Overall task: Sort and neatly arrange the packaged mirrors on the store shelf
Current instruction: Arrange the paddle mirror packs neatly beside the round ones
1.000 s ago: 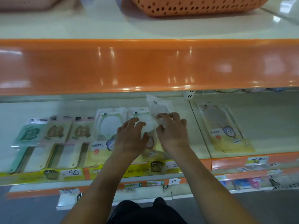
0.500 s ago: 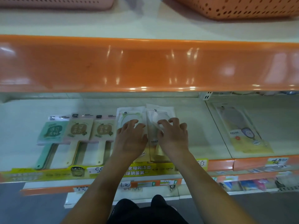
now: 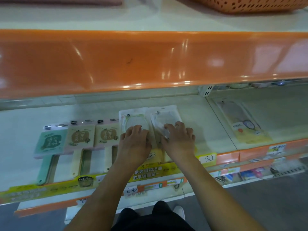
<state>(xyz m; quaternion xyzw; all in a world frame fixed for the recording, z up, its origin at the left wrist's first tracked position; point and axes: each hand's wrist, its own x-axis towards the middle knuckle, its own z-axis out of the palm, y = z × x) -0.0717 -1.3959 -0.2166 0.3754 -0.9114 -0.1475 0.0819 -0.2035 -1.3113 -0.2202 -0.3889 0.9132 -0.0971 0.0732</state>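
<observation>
Two clear-packaged round mirrors lie side by side on the middle shelf (image 3: 191, 114). The left package (image 3: 133, 117) shows a green-rimmed mirror, and the right package (image 3: 166, 114) sits against it. My left hand (image 3: 135, 144) rests palm down on the left package. Bent fingertips of my right hand (image 3: 179, 140) press on the right package. Both packages lie flat, their lower halves hidden under my hands. To their left is a row of three handled mirrors in packs: a green one (image 3: 50, 144) and two beige ones (image 3: 81, 137) (image 3: 106, 135).
Another packaged mirror (image 3: 245, 124) lies alone in the shelf section to the right, past a divider. An orange shelf lip (image 3: 150, 60) overhangs above, with an orange basket (image 3: 250, 4) on top. Price tags line the front edge (image 3: 208, 158).
My right hand has brought the tilted package down and laid it flat beside the left one. Both hands have settled on the two packages.
</observation>
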